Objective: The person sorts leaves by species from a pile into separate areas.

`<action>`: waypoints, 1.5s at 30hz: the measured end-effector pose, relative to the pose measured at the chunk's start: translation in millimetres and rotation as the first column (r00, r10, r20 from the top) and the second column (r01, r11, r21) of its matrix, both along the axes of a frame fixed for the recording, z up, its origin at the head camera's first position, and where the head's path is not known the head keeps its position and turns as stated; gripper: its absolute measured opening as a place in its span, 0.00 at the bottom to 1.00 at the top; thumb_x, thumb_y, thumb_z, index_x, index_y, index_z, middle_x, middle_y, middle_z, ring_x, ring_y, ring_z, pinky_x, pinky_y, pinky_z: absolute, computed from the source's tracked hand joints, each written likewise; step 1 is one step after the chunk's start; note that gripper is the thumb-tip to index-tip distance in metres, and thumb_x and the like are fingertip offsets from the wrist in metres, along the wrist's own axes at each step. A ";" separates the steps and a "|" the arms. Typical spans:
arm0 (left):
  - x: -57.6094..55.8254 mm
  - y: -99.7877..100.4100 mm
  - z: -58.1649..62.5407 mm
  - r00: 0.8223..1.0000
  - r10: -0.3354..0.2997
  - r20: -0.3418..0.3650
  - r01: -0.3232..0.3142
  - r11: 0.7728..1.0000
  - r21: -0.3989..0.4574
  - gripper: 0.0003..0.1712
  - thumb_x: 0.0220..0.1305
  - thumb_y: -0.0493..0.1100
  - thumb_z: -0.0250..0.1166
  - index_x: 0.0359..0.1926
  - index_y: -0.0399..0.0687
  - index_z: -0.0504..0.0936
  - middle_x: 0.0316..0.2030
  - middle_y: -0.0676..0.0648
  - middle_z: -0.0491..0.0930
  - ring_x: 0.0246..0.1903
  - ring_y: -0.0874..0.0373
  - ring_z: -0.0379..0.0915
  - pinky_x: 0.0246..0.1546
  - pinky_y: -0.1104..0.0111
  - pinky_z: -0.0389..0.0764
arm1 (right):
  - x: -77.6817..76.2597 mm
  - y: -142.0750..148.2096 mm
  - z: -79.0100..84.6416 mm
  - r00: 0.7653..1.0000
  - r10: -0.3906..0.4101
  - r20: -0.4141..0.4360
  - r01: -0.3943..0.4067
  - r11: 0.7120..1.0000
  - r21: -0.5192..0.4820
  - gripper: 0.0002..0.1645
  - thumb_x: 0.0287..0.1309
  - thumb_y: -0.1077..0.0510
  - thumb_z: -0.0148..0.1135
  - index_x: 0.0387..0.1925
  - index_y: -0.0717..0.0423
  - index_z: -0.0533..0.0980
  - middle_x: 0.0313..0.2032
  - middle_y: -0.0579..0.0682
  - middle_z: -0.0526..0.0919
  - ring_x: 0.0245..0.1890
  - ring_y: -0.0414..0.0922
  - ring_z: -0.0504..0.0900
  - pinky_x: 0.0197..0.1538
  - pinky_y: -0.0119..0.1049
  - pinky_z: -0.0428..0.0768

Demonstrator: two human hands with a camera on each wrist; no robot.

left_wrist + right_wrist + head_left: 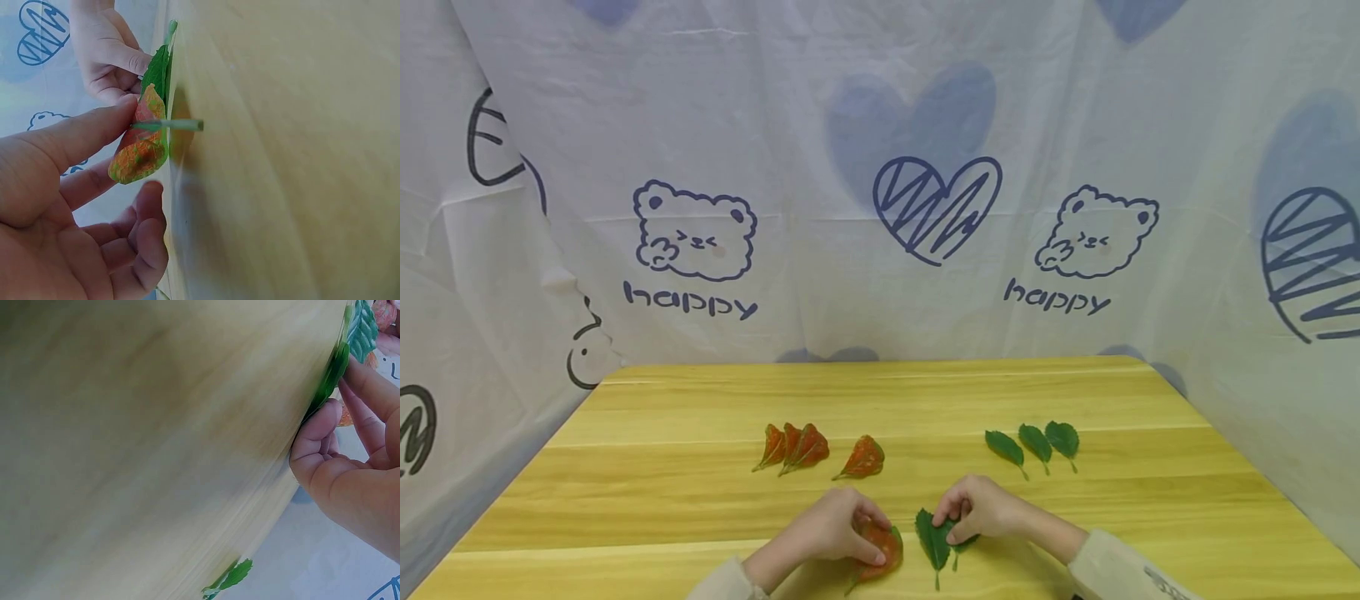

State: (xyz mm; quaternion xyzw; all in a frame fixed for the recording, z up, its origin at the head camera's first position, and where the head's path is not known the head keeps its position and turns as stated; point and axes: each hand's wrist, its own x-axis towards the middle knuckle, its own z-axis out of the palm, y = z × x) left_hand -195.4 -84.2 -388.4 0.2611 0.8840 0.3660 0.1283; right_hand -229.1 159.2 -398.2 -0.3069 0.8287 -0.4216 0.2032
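A white cloth [812, 125] hung behind, where the word "happy" [691, 302] could be read twice, each under a bear drawing [696, 229]. Before it stood a yellow table [685, 500]. Over its near part, the left hand [838, 527] pinched a red leaf [891, 550] between thumb and finger. The right hand [988, 508] similarly pinched a green leaf [328, 381], just beside another green one [931, 542]. Farther back lay four red leaves [862, 458] and, to their right, three green leaves [1036, 442].
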 end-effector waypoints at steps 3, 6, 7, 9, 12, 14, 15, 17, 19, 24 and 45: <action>0.6 0.5 -0.3 1.000 0.003 0.015 -0.003 1.000 0.012 0.15 0.41 0.39 0.73 0.35 0.43 0.83 0.29 0.52 0.78 0.28 0.62 0.69 0.30 0.69 0.73 | 0.1 -0.1 -0.1 1.000 0.001 0.002 -0.001 1.000 -0.003 0.09 0.39 0.73 0.66 0.29 0.67 0.80 0.25 0.46 0.72 0.22 0.36 0.68 0.26 0.26 0.69; 1.2 0.8 -0.2 1.000 0.001 0.030 -0.002 0.999 0.035 0.14 0.41 0.37 0.73 0.33 0.42 0.83 0.26 0.54 0.77 0.25 0.65 0.66 0.27 0.72 0.70 | 0.1 -0.3 -0.4 1.000 -0.002 0.007 0.002 1.000 -0.005 0.09 0.39 0.73 0.66 0.29 0.67 0.80 0.24 0.46 0.72 0.22 0.37 0.67 0.26 0.26 0.69; 1.4 0.9 -0.1 0.999 0.000 0.035 -0.001 0.999 0.042 0.13 0.41 0.37 0.73 0.33 0.42 0.83 0.26 0.54 0.78 0.26 0.65 0.66 0.27 0.72 0.70 | 0.2 -0.3 -0.4 1.000 -0.002 0.010 0.002 1.000 -0.007 0.09 0.39 0.73 0.66 0.29 0.67 0.80 0.24 0.46 0.72 0.22 0.37 0.67 0.26 0.26 0.69; 1.4 0.9 0.2 0.999 -0.003 0.036 0.001 0.999 0.052 0.12 0.41 0.36 0.72 0.32 0.42 0.83 0.28 0.53 0.79 0.28 0.65 0.68 0.29 0.72 0.71 | 0.2 -0.3 -0.6 1.000 0.001 0.016 0.000 1.000 -0.012 0.09 0.39 0.73 0.66 0.29 0.67 0.79 0.24 0.46 0.72 0.22 0.36 0.67 0.26 0.26 0.68; 1.4 0.9 0.4 0.999 -0.002 0.045 -0.001 0.998 0.070 0.10 0.42 0.34 0.72 0.31 0.41 0.83 0.29 0.52 0.80 0.29 0.64 0.69 0.30 0.71 0.72 | 0.2 -0.3 -0.6 1.000 0.000 0.024 0.000 1.000 -0.016 0.09 0.39 0.74 0.66 0.29 0.68 0.79 0.24 0.47 0.72 0.21 0.36 0.67 0.25 0.25 0.68; 2.0 0.9 0.5 0.998 0.001 0.059 -0.006 0.996 0.088 0.10 0.42 0.32 0.71 0.30 0.40 0.83 0.29 0.51 0.80 0.28 0.63 0.70 0.29 0.71 0.72 | 0.3 -0.5 -0.6 1.000 0.000 0.025 0.000 1.000 -0.016 0.09 0.39 0.74 0.66 0.29 0.68 0.79 0.24 0.47 0.72 0.21 0.36 0.67 0.25 0.25 0.68; 2.1 0.7 0.5 0.998 0.002 0.063 -0.008 0.995 0.097 0.10 0.42 0.31 0.71 0.30 0.40 0.83 0.29 0.51 0.80 0.28 0.63 0.70 0.28 0.72 0.72 | 0.3 -0.5 -0.6 1.000 0.000 0.025 0.000 1.000 -0.014 0.09 0.39 0.74 0.66 0.29 0.68 0.79 0.24 0.47 0.72 0.21 0.36 0.67 0.25 0.25 0.68; 2.4 0.3 0.7 0.997 0.007 0.076 -0.015 0.993 0.118 0.10 0.41 0.29 0.70 0.30 0.38 0.83 0.28 0.51 0.80 0.26 0.63 0.70 0.26 0.72 0.73 | 0.5 -0.7 -0.4 1.000 0.000 0.024 0.001 1.000 -0.011 0.09 0.38 0.74 0.66 0.28 0.68 0.79 0.24 0.47 0.72 0.21 0.36 0.67 0.25 0.25 0.67; 2.6 -0.4 1.5 0.997 0.012 0.081 -0.023 0.991 0.131 0.10 0.41 0.27 0.69 0.30 0.38 0.83 0.28 0.51 0.79 0.26 0.62 0.70 0.25 0.73 0.73 | 0.7 -0.8 -0.2 1.000 -0.002 0.026 0.002 1.000 -0.008 0.09 0.38 0.74 0.65 0.28 0.68 0.79 0.24 0.47 0.72 0.21 0.36 0.67 0.25 0.25 0.67; 2.0 -4.6 5.1 0.998 0.027 0.061 -0.035 0.991 0.132 0.10 0.42 0.28 0.69 0.30 0.38 0.83 0.31 0.49 0.79 0.28 0.59 0.70 0.26 0.71 0.73 | 1.0 -0.7 0.0 1.000 -0.006 0.030 0.006 1.000 -0.008 0.09 0.38 0.74 0.65 0.28 0.68 0.79 0.24 0.47 0.72 0.22 0.37 0.66 0.25 0.25 0.67; -10.8 -54.9 19.6 0.989 0.151 -0.002 -0.149 0.980 0.135 0.11 0.47 0.32 0.67 0.35 0.37 0.83 0.34 0.46 0.80 0.25 0.59 0.70 0.23 0.68 0.74 | 0.8 -1.5 -0.5 1.000 -0.006 0.026 0.006 1.000 -0.013 0.08 0.39 0.73 0.66 0.28 0.66 0.79 0.24 0.47 0.71 0.22 0.38 0.66 0.26 0.26 0.67</action>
